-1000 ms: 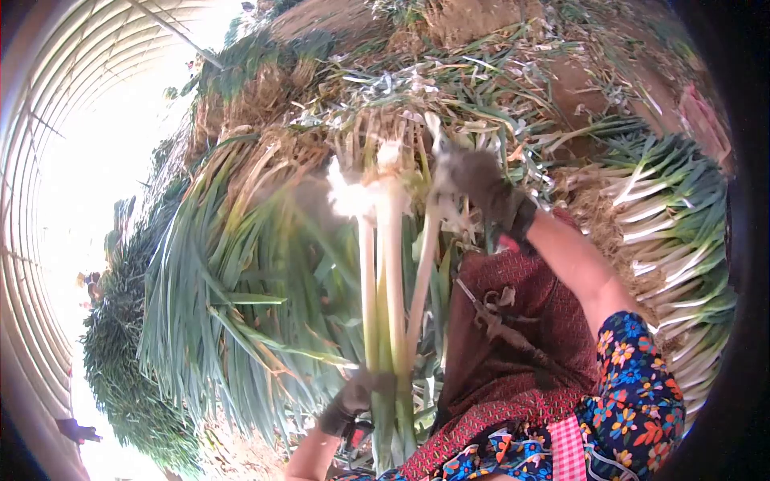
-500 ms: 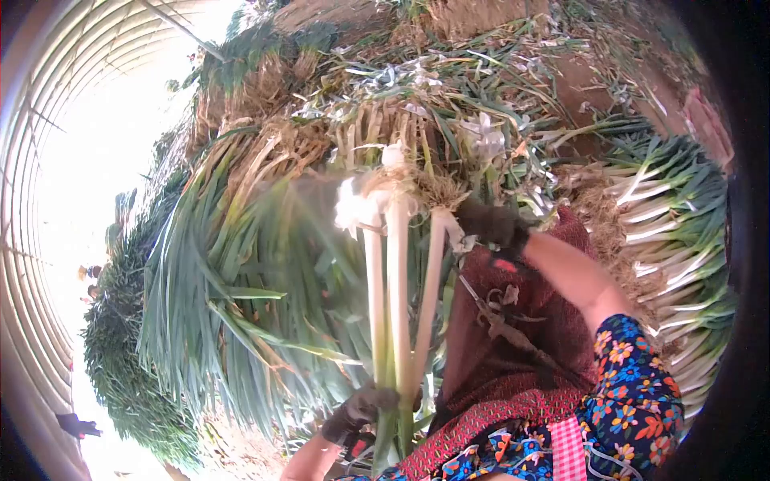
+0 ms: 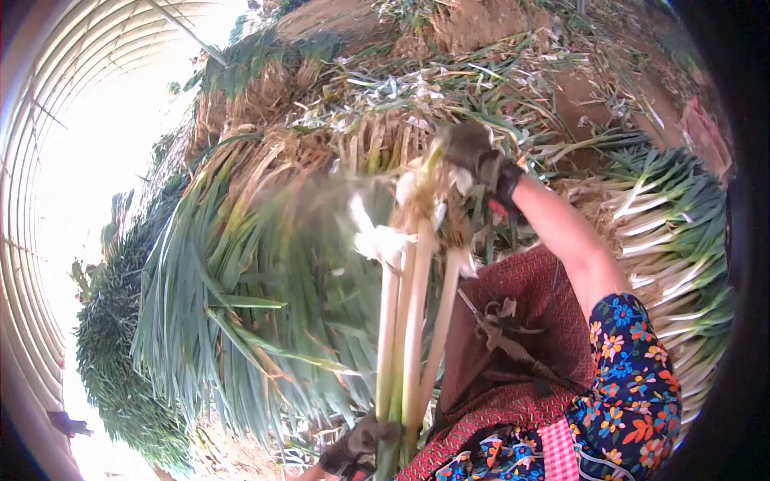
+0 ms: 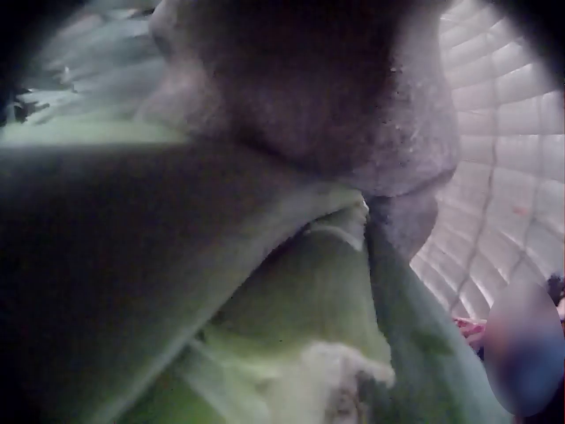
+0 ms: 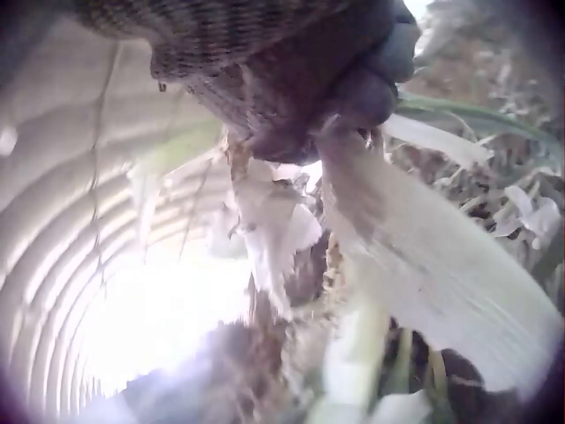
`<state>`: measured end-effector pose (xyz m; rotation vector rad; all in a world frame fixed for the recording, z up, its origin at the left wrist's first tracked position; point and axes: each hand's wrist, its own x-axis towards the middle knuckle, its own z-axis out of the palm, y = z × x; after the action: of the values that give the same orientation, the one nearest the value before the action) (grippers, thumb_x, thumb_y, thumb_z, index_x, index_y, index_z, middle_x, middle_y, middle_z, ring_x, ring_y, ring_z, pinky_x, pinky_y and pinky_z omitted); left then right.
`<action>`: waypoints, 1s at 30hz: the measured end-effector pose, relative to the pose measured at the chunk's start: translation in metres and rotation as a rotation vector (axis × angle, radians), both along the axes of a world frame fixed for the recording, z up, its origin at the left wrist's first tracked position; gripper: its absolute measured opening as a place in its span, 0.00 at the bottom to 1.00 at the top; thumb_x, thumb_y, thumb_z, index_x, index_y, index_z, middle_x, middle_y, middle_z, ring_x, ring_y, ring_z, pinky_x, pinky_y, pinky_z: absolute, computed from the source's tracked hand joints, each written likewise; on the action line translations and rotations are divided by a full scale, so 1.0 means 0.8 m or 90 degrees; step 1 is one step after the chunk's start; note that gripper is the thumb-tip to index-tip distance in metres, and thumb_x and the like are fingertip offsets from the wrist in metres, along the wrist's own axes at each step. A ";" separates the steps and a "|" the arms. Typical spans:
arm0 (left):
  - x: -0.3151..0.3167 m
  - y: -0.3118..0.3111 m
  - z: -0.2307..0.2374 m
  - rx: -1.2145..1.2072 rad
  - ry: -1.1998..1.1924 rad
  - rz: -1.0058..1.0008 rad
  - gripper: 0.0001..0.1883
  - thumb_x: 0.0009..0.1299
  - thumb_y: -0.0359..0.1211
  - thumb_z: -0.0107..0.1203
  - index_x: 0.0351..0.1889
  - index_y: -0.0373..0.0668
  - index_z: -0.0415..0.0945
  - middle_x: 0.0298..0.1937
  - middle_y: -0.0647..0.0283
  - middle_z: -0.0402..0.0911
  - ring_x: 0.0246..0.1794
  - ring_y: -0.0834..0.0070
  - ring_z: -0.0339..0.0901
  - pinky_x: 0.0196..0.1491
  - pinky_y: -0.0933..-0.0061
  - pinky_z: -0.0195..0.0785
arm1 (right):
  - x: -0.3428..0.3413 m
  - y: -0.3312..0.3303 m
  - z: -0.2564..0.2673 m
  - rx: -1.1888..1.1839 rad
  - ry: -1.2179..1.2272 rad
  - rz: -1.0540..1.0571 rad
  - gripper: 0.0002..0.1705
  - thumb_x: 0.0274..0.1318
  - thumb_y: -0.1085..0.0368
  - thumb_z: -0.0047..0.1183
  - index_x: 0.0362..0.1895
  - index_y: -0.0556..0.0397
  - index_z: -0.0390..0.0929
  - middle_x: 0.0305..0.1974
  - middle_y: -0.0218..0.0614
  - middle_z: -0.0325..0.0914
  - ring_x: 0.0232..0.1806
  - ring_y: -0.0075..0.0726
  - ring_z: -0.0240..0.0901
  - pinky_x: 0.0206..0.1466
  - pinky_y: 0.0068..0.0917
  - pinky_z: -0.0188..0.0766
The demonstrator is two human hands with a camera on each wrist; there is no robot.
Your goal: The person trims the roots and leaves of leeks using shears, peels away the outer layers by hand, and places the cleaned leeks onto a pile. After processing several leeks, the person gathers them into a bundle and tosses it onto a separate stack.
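My gloved left hand (image 3: 365,442) grips a few long green onions (image 3: 413,321) low down, round their green leaves. Their white stalks stand up from it, with brown roots at the top. In the left wrist view, dark glove fingers (image 4: 327,97) wrap over broad green leaves (image 4: 309,291). Beside the root ends, my gloved right hand (image 3: 473,152) is raised. The right wrist view shows that hand's curled fingers pinching pale strips of onion skin (image 5: 433,265), which hang below the glove. A torn white skin (image 3: 385,243) clings to the left stalk.
A large heap of unpeeled green onions (image 3: 249,297) lies at the left. White peeled onions (image 3: 674,248) are laid in a row at the right. Loose leaves and skins (image 3: 401,80) litter the ground ahead. A dark red cloth (image 3: 513,321) covers the lap.
My right hand dropped beside the root ends, then rose up and forward with skin in its fingers. The stalks shifted slightly right, and the left hand moved a little lower.
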<state>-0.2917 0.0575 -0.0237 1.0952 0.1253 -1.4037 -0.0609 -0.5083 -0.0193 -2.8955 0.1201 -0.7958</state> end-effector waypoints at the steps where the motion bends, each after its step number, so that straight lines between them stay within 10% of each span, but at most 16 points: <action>1: -0.024 0.034 -0.035 -0.032 -0.025 0.016 0.36 0.60 0.37 0.71 0.65 0.37 0.69 0.51 0.58 0.81 0.53 0.68 0.79 0.55 0.66 0.73 | 0.010 -0.029 0.016 0.003 -0.017 -0.043 0.14 0.56 0.56 0.56 0.36 0.53 0.84 0.35 0.48 0.83 0.37 0.51 0.82 0.44 0.43 0.77; 6: -0.046 0.035 0.028 0.170 -0.191 -0.137 0.35 0.60 0.37 0.73 0.64 0.38 0.72 0.51 0.65 0.82 0.53 0.78 0.75 0.57 0.71 0.69 | 0.045 -0.188 0.051 0.175 0.044 -0.131 0.26 0.55 0.44 0.61 0.40 0.56 0.83 0.33 0.49 0.84 0.35 0.46 0.82 0.45 0.46 0.76; 10: -0.014 0.037 -0.006 -0.022 -0.283 -0.140 0.42 0.61 0.63 0.62 0.57 0.32 0.77 0.49 0.59 0.84 0.51 0.71 0.79 0.53 0.72 0.74 | 0.018 -0.119 0.073 0.075 0.360 -0.006 0.37 0.45 0.41 0.69 0.51 0.56 0.80 0.47 0.48 0.82 0.47 0.50 0.78 0.52 0.44 0.73; 13: 0.007 -0.012 0.028 0.036 -0.247 -0.104 0.54 0.57 0.78 0.53 0.56 0.32 0.79 0.48 0.57 0.84 0.52 0.68 0.81 0.56 0.70 0.74 | -0.036 -0.024 0.057 0.053 0.320 0.248 0.74 0.39 0.27 0.66 0.79 0.56 0.41 0.76 0.59 0.50 0.67 0.51 0.67 0.74 0.46 0.60; 19: 0.019 -0.052 0.035 0.055 -0.313 -0.140 0.23 0.70 0.48 0.62 0.49 0.37 0.82 0.35 0.65 0.84 0.36 0.79 0.79 0.39 0.76 0.73 | -0.132 0.163 0.097 0.354 0.352 0.437 0.41 0.57 0.47 0.63 0.69 0.53 0.67 0.63 0.55 0.71 0.50 0.45 0.81 0.57 0.39 0.75; 24: 0.009 -0.054 0.031 0.132 -0.324 -0.195 0.19 0.69 0.45 0.64 0.45 0.37 0.82 0.33 0.69 0.83 0.32 0.83 0.77 0.33 0.78 0.69 | -0.101 0.153 0.020 0.230 0.159 0.341 0.19 0.58 0.55 0.59 0.51 0.48 0.82 0.40 0.41 0.82 0.39 0.47 0.81 0.44 0.40 0.77; 26: -0.003 -0.046 0.026 0.151 -0.292 -0.171 0.18 0.69 0.44 0.64 0.44 0.37 0.82 0.31 0.69 0.82 0.31 0.84 0.76 0.32 0.78 0.69 | -0.068 0.089 0.003 0.001 -0.057 0.245 0.12 0.59 0.61 0.55 0.45 0.47 0.83 0.30 0.39 0.80 0.33 0.47 0.80 0.37 0.43 0.76; 30: -0.012 -0.041 0.026 0.149 -0.299 -0.118 0.15 0.69 0.41 0.64 0.43 0.38 0.82 0.28 0.71 0.81 0.28 0.85 0.75 0.29 0.78 0.68 | -0.057 -0.031 0.086 0.140 0.185 -0.197 0.25 0.60 0.45 0.57 0.53 0.50 0.81 0.43 0.50 0.83 0.42 0.49 0.82 0.47 0.47 0.77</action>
<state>-0.3015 0.0250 -0.0026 1.6388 -0.1595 -1.2768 -0.1069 -0.5330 0.0493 -2.7929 0.6543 -0.3615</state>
